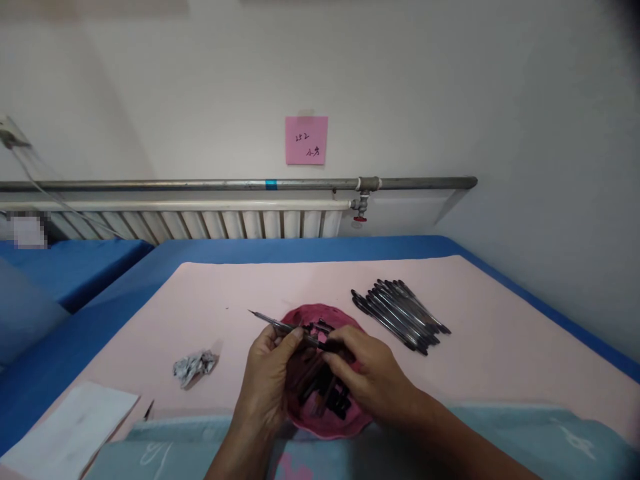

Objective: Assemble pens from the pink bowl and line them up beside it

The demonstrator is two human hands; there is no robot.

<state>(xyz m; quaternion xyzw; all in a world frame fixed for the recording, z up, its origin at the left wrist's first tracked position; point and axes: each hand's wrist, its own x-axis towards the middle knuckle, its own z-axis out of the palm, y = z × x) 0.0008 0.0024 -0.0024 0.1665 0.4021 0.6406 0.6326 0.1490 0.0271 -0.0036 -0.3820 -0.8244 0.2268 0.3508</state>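
Note:
My left hand (269, 373) pinches a gel pen (273, 322) with a clear barrel, its bare tip pointing up to the left. My right hand (373, 373) is closed at the pen's other end, on a black part partly hidden by the fingers; I cannot tell whether this is a cap or an end plug. Both hands are above a pink basket (325, 430) with a wavy rim. Inside it lie several small black pen parts (337, 403), partly covered by the hands.
To the right lies a bundle of capped pens (400, 313). Crumpled paper (194, 367) sits on the left, with a white sheet (75, 427) and a small dark pointed piece (149, 410) nearer me. A light blue cloth (525, 440) runs along the pink table's front edge.

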